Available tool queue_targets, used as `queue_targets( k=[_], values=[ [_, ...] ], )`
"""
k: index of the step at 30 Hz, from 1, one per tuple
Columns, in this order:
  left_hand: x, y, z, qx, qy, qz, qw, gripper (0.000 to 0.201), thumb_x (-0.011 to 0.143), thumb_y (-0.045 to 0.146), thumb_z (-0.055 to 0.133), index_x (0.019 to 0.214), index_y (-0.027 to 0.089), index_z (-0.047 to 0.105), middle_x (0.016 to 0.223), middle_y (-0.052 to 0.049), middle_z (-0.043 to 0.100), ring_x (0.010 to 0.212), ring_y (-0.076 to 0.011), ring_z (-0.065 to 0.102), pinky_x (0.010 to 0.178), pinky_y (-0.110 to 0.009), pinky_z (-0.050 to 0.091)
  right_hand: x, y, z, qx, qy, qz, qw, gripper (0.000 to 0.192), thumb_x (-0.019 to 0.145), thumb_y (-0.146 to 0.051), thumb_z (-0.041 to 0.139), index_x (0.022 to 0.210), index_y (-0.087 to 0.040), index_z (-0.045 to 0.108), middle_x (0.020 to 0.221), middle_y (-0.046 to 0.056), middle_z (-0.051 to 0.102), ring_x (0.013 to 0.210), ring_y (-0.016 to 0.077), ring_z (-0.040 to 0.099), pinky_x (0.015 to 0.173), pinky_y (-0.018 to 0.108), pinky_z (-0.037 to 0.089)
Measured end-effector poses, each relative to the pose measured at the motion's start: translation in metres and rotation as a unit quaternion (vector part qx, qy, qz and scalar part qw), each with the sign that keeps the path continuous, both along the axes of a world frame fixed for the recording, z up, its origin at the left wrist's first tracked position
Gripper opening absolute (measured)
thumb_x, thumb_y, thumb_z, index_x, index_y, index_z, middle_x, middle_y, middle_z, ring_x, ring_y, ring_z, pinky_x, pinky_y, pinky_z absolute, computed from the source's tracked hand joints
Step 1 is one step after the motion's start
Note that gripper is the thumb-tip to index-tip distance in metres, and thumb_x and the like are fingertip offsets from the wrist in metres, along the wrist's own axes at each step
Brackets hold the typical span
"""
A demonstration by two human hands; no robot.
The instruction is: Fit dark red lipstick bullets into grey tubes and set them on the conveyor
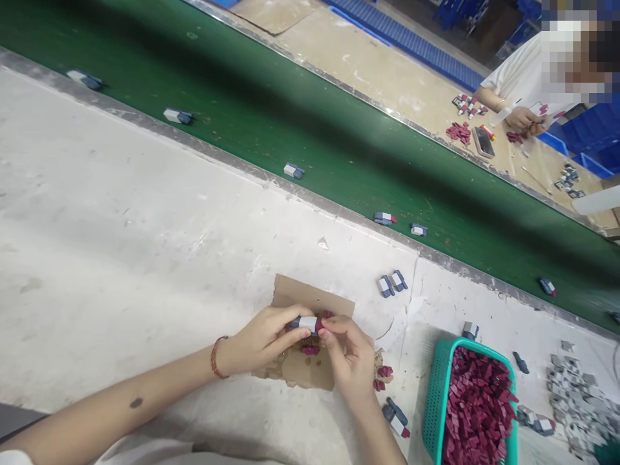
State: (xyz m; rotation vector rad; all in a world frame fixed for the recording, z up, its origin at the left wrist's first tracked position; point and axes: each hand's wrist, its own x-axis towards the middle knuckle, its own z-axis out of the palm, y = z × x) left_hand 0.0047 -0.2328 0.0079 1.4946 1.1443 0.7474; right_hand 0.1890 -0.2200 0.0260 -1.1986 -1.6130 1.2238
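Observation:
My left hand (271,336) is closed around a small toy vehicle body (306,323) in dark blue-grey and light grey. At its right end sits a dark red plastic piece (319,325), pinched by the thumb and fingers of my right hand (349,355). The red piece touches the body; how deep it sits I cannot tell. Below both hands lies a stained piece of brown cardboard (310,373) with loose red pieces (310,349) on it. More red pieces (383,372) lie just right of my right hand.
A teal basket (433,407) of red pieces stands at right, beside a pile of light grey parts (574,394). Toy bodies (386,286) lie on the white table. Beyond runs a green conveyor belt (232,97) carrying several more. Across it, a person (527,77) handles small parts.

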Motion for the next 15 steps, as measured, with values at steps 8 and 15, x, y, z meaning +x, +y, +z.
queue_targets(
  k=[8, 15],
  values=[
    [0.006, 0.009, 0.016, 0.021, 0.031, -0.008, 0.999, 0.023, 0.094, 0.034, 0.045, 0.095, 0.02, 0.064, 0.083, -0.004, 0.07, 0.073, -0.0197, 0.064, 0.066, -0.026, 0.049, 0.003, 0.001, 0.009, 0.071, -0.062, 0.004, 0.996, 0.014, 0.091, -0.017, 0.055, 0.089, -0.02, 0.068, 0.085, 0.005, 0.075, 0.08, 0.0172, 0.071, 0.074, 0.026, 0.057],
    [0.018, 0.108, 0.029, 0.102, 0.095, -0.004, 0.99, 0.033, 0.09, 0.044, 0.049, 0.105, 0.019, 0.065, 0.098, -0.007, 0.071, 0.087, -0.0237, 0.063, 0.078, -0.032, 0.049, 0.078, -0.018, 0.033, 0.097, -0.224, -0.137, 0.96, 0.02, 0.094, -0.024, 0.05, 0.105, -0.022, 0.066, 0.098, 0.008, 0.072, 0.087, 0.02, 0.068, 0.076, 0.031, 0.055]
  ],
)
